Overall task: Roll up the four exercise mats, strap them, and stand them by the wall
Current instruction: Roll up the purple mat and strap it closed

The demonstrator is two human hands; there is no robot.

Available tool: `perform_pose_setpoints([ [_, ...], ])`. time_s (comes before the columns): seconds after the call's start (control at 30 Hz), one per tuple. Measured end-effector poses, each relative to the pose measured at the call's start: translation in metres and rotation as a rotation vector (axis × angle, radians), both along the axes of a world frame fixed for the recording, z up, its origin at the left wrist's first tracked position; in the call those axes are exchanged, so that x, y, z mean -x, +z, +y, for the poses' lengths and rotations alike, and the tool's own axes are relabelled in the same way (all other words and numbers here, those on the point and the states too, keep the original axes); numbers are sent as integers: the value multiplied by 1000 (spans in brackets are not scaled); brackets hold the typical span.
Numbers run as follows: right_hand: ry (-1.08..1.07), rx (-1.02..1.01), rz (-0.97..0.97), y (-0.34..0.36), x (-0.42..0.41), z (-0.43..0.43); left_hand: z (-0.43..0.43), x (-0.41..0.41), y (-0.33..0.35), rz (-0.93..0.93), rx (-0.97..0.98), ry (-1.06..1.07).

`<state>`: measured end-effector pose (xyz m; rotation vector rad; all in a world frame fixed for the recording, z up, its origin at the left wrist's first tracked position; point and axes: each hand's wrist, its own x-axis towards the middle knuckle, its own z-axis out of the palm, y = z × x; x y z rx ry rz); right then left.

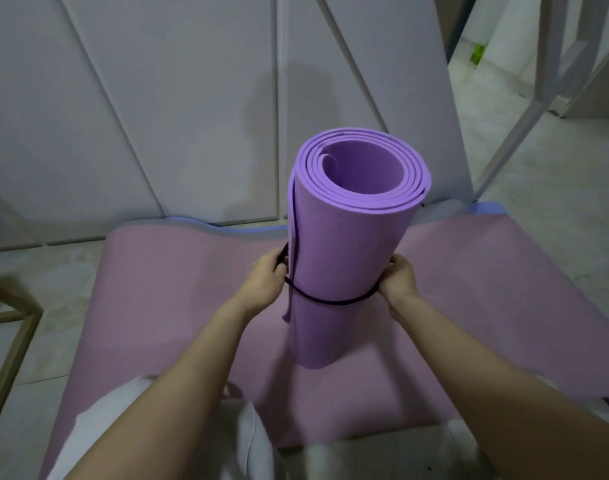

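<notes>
**Strap round an upright roll, a hand on each flank**

We see the purple mat (348,254) rolled and standing on end, its long axis vertical, foot planted on the pink mat (157,289) that lies flat on the floor. A thin black strap (331,302) girdles the roll about halfway up.

The relation that matters: the roll stands straight ahead between our two hands, and both meet it at the height of the strap. Our left hand (268,271) is at the roll's left flank, fingers curled round a loop of the strap. Our right hand (398,277) is at the right flank, fingers curled against the foam, and the strap runs into its grip (whether it pinches the cord alone or cord and foam together we cannot tell). Neither hand is clearly nearer; they are level.

The wall (157,116) is just beyond the roll, past the far edge of the pink mat, so we judge that the coming move is cinching the strap and then a short carry forward.

We find no brand, label or writing to read.
</notes>
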<state>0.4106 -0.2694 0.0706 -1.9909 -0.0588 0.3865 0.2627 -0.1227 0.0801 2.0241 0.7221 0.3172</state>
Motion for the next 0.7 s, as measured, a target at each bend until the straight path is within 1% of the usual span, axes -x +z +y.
perform_pose_setpoints([
  [0.07, 9, -42, -11, 9, 6, 0, 3, 2, -2, 19, -31, 26],
  [0.1, -11, -109, 15, 13, 7, 2, 3, 2, -1, 10, -28, 35],
  [0.2, -106, -402, 239, 30, 10, 5, 0, 2, 2, -50, -18, 72],
  [0.27, -130, -508, 358, 38, 8, 5, -3, 0, 4, -81, -48, 114],
  [0.37, -116, -540, 423, 43, 5, 6, -15, -2, 9, -185, -65, 129],
  [0.47, -136, -572, 464, 40, 4, 12, -16, -6, 9, -201, -55, 162],
  [0.7, -67, -494, 381, 25, 3, 37, 20, -9, 8, -238, 102, 332],
])
